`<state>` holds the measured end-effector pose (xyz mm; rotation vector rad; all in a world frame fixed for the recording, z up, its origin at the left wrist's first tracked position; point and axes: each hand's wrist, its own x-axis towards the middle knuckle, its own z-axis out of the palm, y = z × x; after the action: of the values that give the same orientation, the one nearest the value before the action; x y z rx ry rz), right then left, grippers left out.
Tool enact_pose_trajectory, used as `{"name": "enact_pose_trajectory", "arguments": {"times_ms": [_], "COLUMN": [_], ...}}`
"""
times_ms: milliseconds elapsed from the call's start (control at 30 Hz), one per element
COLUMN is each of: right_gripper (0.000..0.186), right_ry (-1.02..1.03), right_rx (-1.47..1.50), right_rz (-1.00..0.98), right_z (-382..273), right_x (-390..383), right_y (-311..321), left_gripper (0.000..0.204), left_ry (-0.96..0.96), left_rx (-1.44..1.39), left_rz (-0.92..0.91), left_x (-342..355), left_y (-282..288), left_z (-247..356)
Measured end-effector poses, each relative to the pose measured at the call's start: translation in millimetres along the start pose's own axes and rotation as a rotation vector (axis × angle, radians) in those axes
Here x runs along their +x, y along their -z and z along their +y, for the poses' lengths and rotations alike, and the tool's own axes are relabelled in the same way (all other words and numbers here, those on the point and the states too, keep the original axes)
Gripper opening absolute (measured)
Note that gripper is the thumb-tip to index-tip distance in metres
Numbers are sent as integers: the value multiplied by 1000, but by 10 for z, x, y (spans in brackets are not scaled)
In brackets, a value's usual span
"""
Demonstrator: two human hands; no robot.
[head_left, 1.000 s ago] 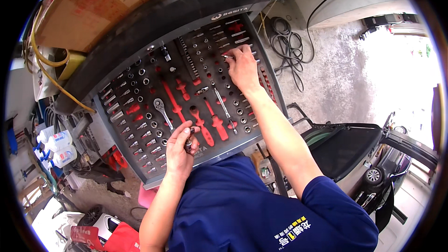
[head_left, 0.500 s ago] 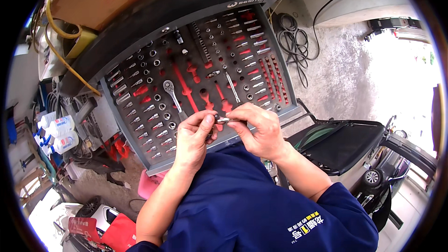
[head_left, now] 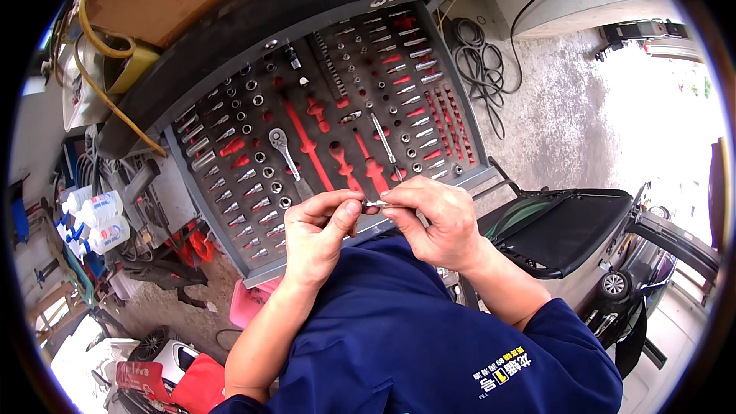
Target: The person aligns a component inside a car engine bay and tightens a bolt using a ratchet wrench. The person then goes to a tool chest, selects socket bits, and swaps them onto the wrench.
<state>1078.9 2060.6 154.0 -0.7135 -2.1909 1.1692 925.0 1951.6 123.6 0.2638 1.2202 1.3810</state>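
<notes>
Both my hands meet over the near edge of an open tool drawer point(head_left: 253, 270). Between them is a small silver metal piece point(head_left: 376, 204) with a dark end, about the size of a socket bit; its exact kind is too small to tell. My left hand point(head_left: 320, 236) pinches the dark end between thumb and fingers. The silver end is pinched by the fingertips of my right hand point(head_left: 441, 222). Just beyond my left hand, a ratchet wrench point(head_left: 282, 146) lies in the drawer's dark foam. A slim extension bar point(head_left: 382, 138) lies farther right, beyond my right hand.
Rows of sockets point(head_left: 201, 144) and bits fill the foam, with red empty slots point(head_left: 310, 146) among them. Spray bottles point(head_left: 106, 218) stand at the left. On the right are a black padded seat point(head_left: 567, 234) and a coiled cable point(head_left: 477, 61) on the floor.
My hands and the small metal piece have shifted slightly right and nearer to me. Both hands keep their pinch, and the drawer's contents look the same.
</notes>
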Motion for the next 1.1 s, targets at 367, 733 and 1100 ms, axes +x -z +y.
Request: {"name": "enact_pose_trajectory", "arguments": {"times_ms": [367, 733, 1100], "right_gripper": [20, 28, 18], "right_ry": [-482, -454, -731], "right_rx": [152, 58, 298], "right_rz": [-19, -55, -228], "right_z": [-29, -85, -138], "right_x": [-153, -141, -162], "right_y": [-131, -180, -503], "left_gripper": [13, 18, 20], "left_ry": [-95, -14, -24], "left_rx": [254, 169, 229], "left_rz": [39, 55, -29], "left_x": [-63, -126, -263], "left_y": [-10, 87, 499], "left_z": [-37, -159, -105]}}
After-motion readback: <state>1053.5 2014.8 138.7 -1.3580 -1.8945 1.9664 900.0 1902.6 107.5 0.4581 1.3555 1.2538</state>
